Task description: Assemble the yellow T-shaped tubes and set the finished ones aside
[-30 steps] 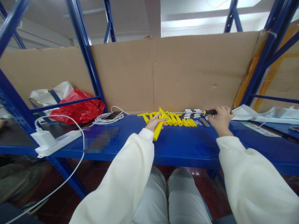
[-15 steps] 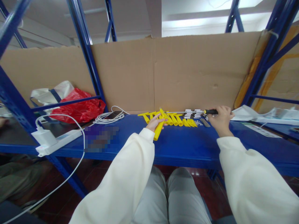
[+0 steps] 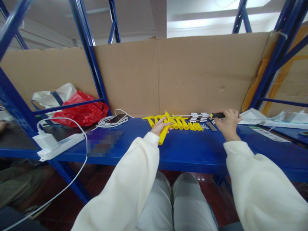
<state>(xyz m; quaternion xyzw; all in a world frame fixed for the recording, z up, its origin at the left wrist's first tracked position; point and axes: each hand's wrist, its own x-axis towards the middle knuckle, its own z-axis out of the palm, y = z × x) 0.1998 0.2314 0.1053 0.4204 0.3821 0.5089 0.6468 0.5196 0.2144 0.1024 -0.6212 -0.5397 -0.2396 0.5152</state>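
Note:
My left hand (image 3: 157, 127) is closed around a yellow plastic T-shaped handle (image 3: 163, 137), its round tube end pointing down toward me. In my right hand (image 3: 228, 124) is the black-and-yellow grip of a screwdriver (image 3: 217, 115). Its long, thin shaft runs level to the left, with the tip at the head of the yellow handle; whether it touches a screw is too small to see. Behind and beside my left hand lie several similar yellow handles (image 3: 179, 124). Flat yellow pieces (image 3: 194, 126) and stacked black-and-white pieces (image 3: 197, 117) lie under and near the shaft.
Small silvery bits (image 3: 204, 126) and a grey bar (image 3: 211, 126) lie by my right hand on the blue table (image 3: 190, 150). A coiled white cable (image 3: 112, 122), red bag (image 3: 81, 109) and power strip (image 3: 64, 146) are leftward. Cardboard (image 3: 192, 73) stands behind.

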